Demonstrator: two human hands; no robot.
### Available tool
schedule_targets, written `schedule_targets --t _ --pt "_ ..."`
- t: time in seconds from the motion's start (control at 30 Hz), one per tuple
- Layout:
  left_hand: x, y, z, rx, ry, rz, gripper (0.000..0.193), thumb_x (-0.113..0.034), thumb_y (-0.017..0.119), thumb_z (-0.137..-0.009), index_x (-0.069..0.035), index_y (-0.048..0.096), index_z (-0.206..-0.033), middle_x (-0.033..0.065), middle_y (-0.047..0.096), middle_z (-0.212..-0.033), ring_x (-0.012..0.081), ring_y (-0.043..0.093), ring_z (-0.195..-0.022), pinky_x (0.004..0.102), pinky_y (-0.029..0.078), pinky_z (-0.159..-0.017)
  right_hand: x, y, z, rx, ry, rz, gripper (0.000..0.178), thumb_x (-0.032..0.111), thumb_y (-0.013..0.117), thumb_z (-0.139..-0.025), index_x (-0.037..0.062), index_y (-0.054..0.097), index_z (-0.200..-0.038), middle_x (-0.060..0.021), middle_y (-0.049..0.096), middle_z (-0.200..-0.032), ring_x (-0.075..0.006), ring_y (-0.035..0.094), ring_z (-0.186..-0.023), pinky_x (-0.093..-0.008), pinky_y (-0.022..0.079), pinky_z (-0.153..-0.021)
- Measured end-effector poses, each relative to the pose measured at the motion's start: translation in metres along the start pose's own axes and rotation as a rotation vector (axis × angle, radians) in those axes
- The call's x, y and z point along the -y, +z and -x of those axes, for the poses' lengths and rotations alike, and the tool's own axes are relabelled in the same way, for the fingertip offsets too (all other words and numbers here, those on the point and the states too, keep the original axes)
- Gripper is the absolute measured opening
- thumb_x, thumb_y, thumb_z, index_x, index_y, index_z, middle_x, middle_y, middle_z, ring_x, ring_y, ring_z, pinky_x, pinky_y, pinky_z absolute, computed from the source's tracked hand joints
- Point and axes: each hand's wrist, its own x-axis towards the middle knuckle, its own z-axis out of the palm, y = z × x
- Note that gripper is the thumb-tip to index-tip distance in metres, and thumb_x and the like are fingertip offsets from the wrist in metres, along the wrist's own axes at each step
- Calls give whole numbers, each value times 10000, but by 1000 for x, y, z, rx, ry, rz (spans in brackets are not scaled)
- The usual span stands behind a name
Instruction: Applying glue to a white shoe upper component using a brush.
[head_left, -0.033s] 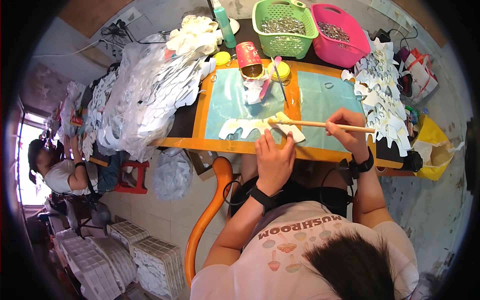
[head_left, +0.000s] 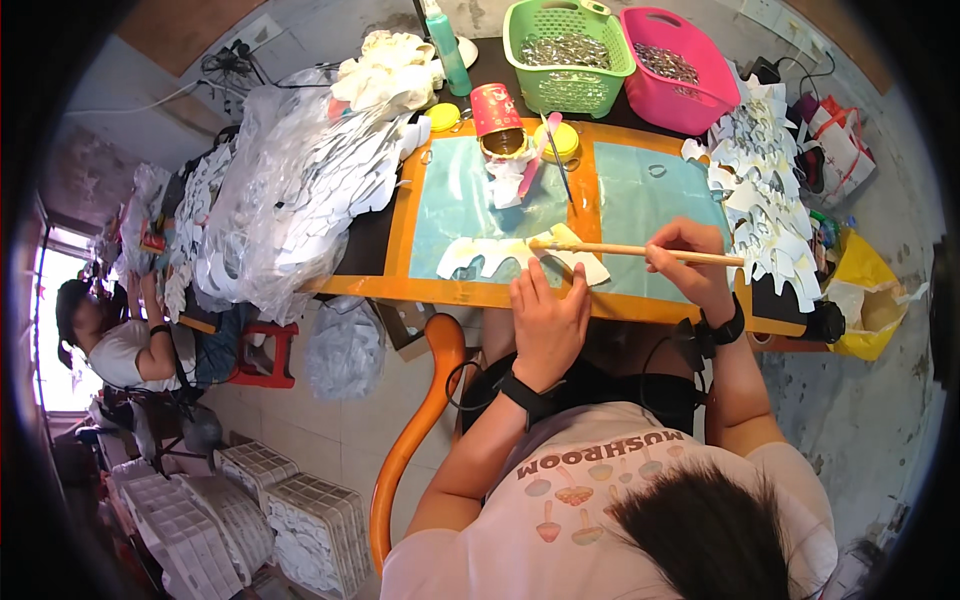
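Note:
A white scalloped cut-out piece (head_left: 593,269) lies on the pale blue sheet near the table's front edge. My left hand (head_left: 548,328) has its fingers stretched out, the fingertips and thumb touching the near edge of the piece. Between the fingers of my right hand (head_left: 692,265) is a wooden-handled brush (head_left: 630,249), held almost level. Its tip meets the upper edge of the piece, where the surface looks yellowish. Beyond it a red tub (head_left: 495,107) is tilted, with dark brown stuff inside and crumpled white tissue at its mouth.
A pink stick (head_left: 541,155) and a yellow lid (head_left: 562,143) lie by the tub. Green (head_left: 575,92) and pink (head_left: 690,108) baskets hold small metal pieces. White cut-outs are heaped left (head_left: 340,200) and right (head_left: 765,190). Another person (head_left: 140,350) sits far left.
The brush and my right hand have shifted slightly left along the white piece. My left hand has stayed in place.

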Motion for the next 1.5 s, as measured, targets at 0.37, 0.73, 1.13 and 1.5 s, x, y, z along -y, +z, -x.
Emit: schedule_targets --t 0.37,0.73,1.13,1.5 --pt "1 -1 0 12 -2 12 429 -288 624 -893 -168 588 -1304 354 471 -1282 435 467 -1156 523 340 -1014 8 -2 2 -123 70 -170 130 48 581 -907 -14 650 -998 -34 631 -685 -65 599 -596 -201 512 -556" --pt "0 0 2 -4 2 -12 427 -285 612 -899 -170 590 -1309 360 470 -1282 448 484 -1145 531 350 -1011 -3 -8 5 -82 84 -111 197 31 527 -901 -15 669 -1029 -6 583 -660 -55 571 -569 -197 490 -517" --pt "0 0 1 19 -8 -13 434 -295 622 -895 -180 577 -1311 354 464 -1293 440 470 -1161 534 342 -1019 -8 -17 4 -175 3 -1 229 6 497 -878 0 686 -1008 8 564 -640 -41 570 -559 -186 467 -491" --pt "0 -1 1 22 -2 -6 436 -293 622 -897 -184 577 -1316 355 461 -1296 444 473 -1157 537 346 -1018 -1 -14 5 -192 -41 3 231 5 489 -866 0 698 -962 8 562 -593 -35 531 -519 -184 427 -469"
